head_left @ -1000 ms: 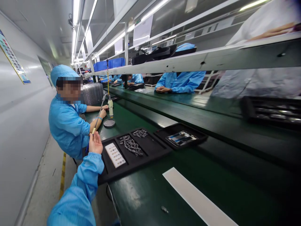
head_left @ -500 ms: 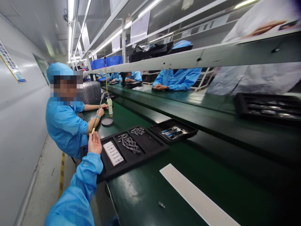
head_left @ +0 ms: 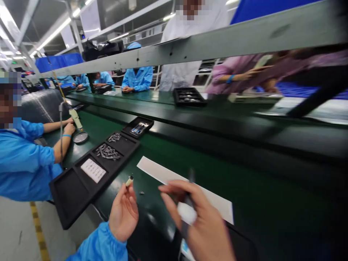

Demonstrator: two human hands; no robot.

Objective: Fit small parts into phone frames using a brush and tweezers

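My left hand (head_left: 123, 214) is raised over the near edge of the green bench and pinches a small pale cylindrical piece (head_left: 129, 180) at its fingertips. My right hand (head_left: 199, 223) is blurred by motion beside it, with a thin dark tool (head_left: 187, 203) and something white in its fingers. A tiny metal part (head_left: 141, 193) lies on the bench just beyond my left fingers. To the left sits a long black tray (head_left: 67, 195) holding a white card (head_left: 93, 170) and heaps of small dark parts (head_left: 108, 152).
A white strip (head_left: 163, 174) lies on the green bench. A smaller black tray (head_left: 130, 131) with a phone-like part stands further back. A co-worker in blue (head_left: 24, 159) sits at left by a hanging screwdriver (head_left: 75, 119) and a round dish (head_left: 81, 137). More people work across the line under the shelf rail (head_left: 190, 47).
The view has swung right and down. My left hand moved from the tray's left end to the bench's near edge, and my right hand came into view with a tool.
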